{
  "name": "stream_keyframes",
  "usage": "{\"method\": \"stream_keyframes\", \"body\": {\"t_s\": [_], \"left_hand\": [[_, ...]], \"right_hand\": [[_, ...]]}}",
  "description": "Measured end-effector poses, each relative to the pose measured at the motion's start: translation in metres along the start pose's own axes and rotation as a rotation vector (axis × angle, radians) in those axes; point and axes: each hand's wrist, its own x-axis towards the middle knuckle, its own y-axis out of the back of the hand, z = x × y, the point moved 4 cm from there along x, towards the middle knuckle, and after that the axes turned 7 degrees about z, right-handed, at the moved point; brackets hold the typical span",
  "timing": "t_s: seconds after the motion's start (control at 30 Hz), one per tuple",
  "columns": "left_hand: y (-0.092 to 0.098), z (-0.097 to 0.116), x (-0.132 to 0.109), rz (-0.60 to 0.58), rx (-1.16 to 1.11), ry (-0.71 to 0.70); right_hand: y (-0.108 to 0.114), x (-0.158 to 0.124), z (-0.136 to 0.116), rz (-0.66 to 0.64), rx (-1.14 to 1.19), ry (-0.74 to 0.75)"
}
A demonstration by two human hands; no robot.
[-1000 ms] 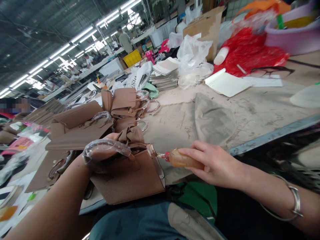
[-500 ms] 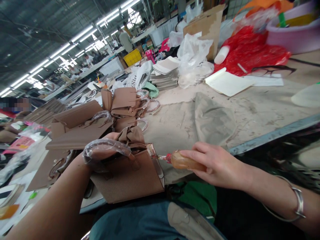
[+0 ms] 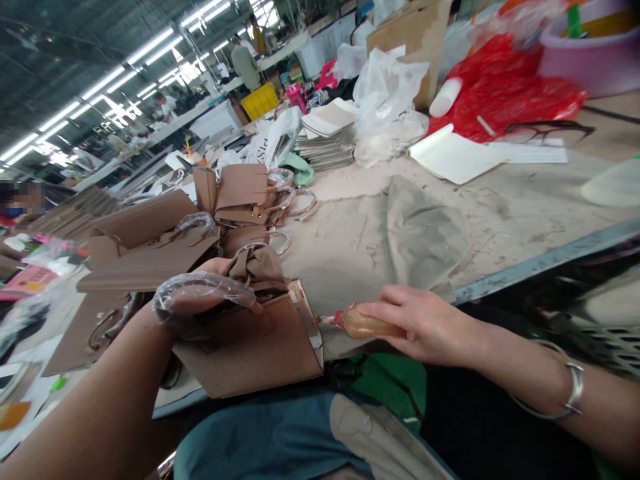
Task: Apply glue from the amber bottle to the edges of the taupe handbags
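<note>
A brown leather handbag (image 3: 255, 347) leans tilted at the table's front edge, above my lap. Its handle (image 3: 200, 287) is wrapped in clear plastic. My left hand (image 3: 214, 267) reaches behind that handle and holds the bag from its far side; the fingers are hidden. In my right hand (image 3: 420, 325) is a tool with a rounded amber handle (image 3: 373, 323), a red collar and a thin, crusted shaft. Its tip is beside the bag's open side edge (image 3: 304, 310), where a pale lining shows; whether it touches, I cannot tell.
More brown bags (image 3: 150, 247) lie to the left and behind. A grey cloth (image 3: 425, 233) covers part of the table. Farther back are a stack of sheets (image 3: 327, 137), a clear plastic bag (image 3: 387, 100), red plastic (image 3: 510, 93), eyeglasses (image 3: 550, 130) and a purple tub (image 3: 595, 60).
The tool's tip has drawn slightly away from the upper corner of the bag's side edge and sits lower along it. My left hand keeps its hold; the view has shifted a little.
</note>
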Motion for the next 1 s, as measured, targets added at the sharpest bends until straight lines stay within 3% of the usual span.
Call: {"method": "stream_keyframes", "body": {"t_s": [0.13, 0.3, 0.57, 0.67, 0.8, 1.0], "left_hand": [[0.001, -0.007, 0.001, -0.022, -0.12, 0.099], [0.004, -0.003, 0.002, 0.019, -0.02, 0.032], [0.003, -0.01, 0.0, -0.014, -0.12, -0.001], [0.004, -0.017, 0.002, -0.061, -0.154, -0.023], [0.003, -0.018, 0.002, 0.006, -0.073, 0.091], [0.001, -0.016, 0.002, 0.029, 0.132, -0.013]], "right_hand": [[0.006, 0.004, 0.0, 0.065, 0.008, 0.022], [0.012, 0.017, 0.003, 0.143, 0.011, 0.029], [-0.01, 0.005, 0.003, -0.093, 0.05, -0.004], [-0.006, 0.005, 0.004, -0.015, 0.056, 0.035], [0.003, 0.012, 0.008, 0.139, 0.022, 0.037], [-0.014, 0.009, 0.008, -0.022, 0.003, 0.041]]}}
